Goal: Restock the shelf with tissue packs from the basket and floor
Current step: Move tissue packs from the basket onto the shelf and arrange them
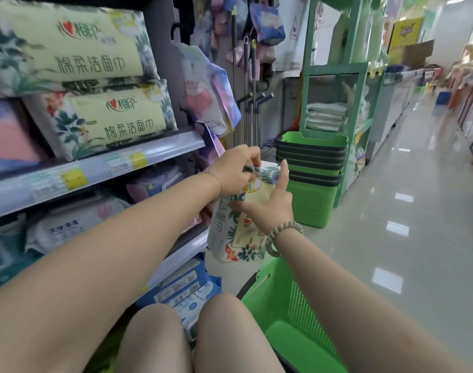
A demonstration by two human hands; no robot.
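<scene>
A floral tissue pack (239,224) with a pale yellow label hangs upright in the air between both my hands, in front of the shelf's end. My left hand (236,170) pinches its top edge from above. My right hand (267,201) grips its right side, thumb raised, a bead bracelet on the wrist. Two matching tissue packs (103,122) lie stacked on the upper shelf (100,164) at the left. The green basket (291,308) stands on the floor below my right forearm, and its visible inside holds nothing.
Lower shelves hold white and blue wipe packs (186,292). A stack of green baskets (312,168) stands ahead beside a green rack (335,76). Mop handles (250,103) and hanging packets sit at the shelf end. A glossy tiled aisle (405,211) runs to the right. My knees are at the bottom.
</scene>
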